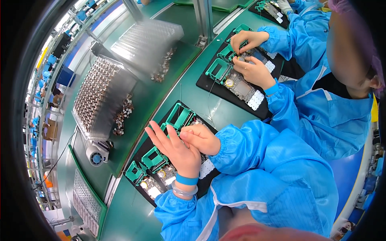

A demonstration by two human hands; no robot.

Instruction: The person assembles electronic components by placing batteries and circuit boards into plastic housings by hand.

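Note:
My left hand [181, 154] is raised over a black mat [141, 191], palm up with its fingers stretched out. A blue band and a clear bangle circle that wrist. My right hand [204, 139] is closed, its curled fingers against the left hand near the thumb; anything inside them is hidden. Beneath both hands, several circuit boards lie side by side on the mat, each with a green plastic frame at its far end. One green frame [154, 159] shows beside my left wrist, and a circuit board [169, 176] extends from it toward me.
Beyond the mat stands a clear tray [94, 96] of small metallic parts, with loose parts [124, 114] beside it. A blurred clear tray [146, 38] is farther back. A white blower [96, 154] sits nearer. At right, a co-worker's hands [254, 71] work over another black mat [206, 82].

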